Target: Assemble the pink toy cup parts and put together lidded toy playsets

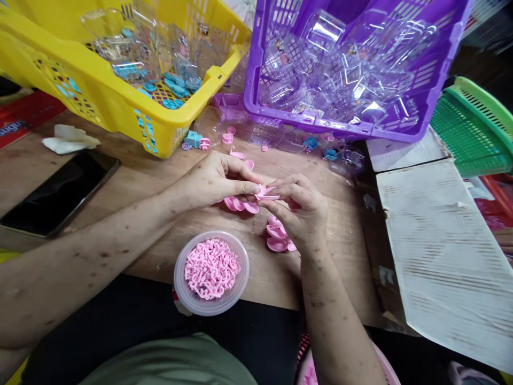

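Observation:
My left hand [216, 179] and my right hand [302, 211] meet over the middle of the wooden table [160, 176]. Both pinch one small pink plastic disc piece [266, 191] between thumb and fingers. More pink discs [240, 204] lie under my left hand, and others [276, 238] lie beneath my right palm. Close to the table's front edge stands a clear round tub [211, 272] full of small pink hook-shaped parts.
A yellow crate [120, 101] with clear cases and blue parts stands tilted at the back left. A purple crate [352, 69] of clear cases stands at the back right. A black phone [60, 193] lies left. A white corrugated sheet [441, 251] and a green basket [476, 128] sit right.

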Demonstrator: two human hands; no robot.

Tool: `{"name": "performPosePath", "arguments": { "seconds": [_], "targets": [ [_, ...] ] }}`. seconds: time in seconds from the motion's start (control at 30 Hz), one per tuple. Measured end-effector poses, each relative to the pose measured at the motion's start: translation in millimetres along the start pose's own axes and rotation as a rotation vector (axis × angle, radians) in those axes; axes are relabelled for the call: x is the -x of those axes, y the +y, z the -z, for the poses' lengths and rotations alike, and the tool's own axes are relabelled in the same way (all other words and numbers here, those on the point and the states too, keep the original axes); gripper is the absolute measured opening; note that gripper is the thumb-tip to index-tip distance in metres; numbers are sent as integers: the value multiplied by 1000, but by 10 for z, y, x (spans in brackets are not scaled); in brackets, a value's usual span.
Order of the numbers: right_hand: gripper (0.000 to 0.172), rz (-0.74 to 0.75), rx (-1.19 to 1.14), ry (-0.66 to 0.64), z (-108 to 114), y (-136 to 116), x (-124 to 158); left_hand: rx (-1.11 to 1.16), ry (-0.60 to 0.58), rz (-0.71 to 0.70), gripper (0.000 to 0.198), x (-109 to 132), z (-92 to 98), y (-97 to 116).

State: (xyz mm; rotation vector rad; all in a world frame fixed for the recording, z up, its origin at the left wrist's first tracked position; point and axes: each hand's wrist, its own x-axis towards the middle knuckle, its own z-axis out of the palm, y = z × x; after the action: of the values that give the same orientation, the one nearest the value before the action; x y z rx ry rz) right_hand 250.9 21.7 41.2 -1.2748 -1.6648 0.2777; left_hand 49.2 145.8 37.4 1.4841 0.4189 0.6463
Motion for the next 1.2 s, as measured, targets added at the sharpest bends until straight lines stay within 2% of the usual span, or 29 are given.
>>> {"name": "performPosePath", "arguments": {
  "seconds": [0.2, 0.3, 0.37, 0.4, 0.43, 0.5, 0.57, 0.67, 0.8, 0.97, 1.1, 1.13, 1.2],
  "targets": [
    [11, 81, 110, 71, -76, -38, 11, 178, -56, 165, 37, 28, -46, -6],
    [27, 96, 116, 31, -51, -24, -7, 107, -84, 134, 39, 26, -60, 21],
    [47, 25, 59, -16, 54, 31, -20, -37, -10, 27, 36, 13, -31, 44],
    [51, -24, 42, -14, 136, 77, -22, -123, 71, -39, 33, 3, 0, 53],
    [51, -77, 51, 12, 230, 135, -21, -215, 163, -100, 29, -6, 39, 59],
    [38, -174, 155, 78, 426, 272, -3, -406, 329, -191, 21, -23, 130, 57],
    [26, -247, 301, 75, 568, 408, 31, -597, 378, -235, 18, -31, 207, 37],
    [22, -345, 421, -75, 592, 547, 82, -832, 274, -281, 19, -29, 243, -6],
    [17, -494, 451, -228, 435, 588, 104, -988, 143, -304, 20, -10, 203, -39],
    [8, -610, 448, -319, 378, 592, 79, -1053, 123, -329, 25, 4, 228, -62],
    [9, -575, 497, -331, 405, 626, 81, -1017, 118, -475, 30, -6, 186, -46],
    [9, -555, 505, -324, 411, 632, 85, -992, 65, -523, 28, -22, 137, -40],
    [9, -520, 503, -294, 421, 633, 91, -952, -154, -612, 24, -86, -18, -42]
  ]
}}
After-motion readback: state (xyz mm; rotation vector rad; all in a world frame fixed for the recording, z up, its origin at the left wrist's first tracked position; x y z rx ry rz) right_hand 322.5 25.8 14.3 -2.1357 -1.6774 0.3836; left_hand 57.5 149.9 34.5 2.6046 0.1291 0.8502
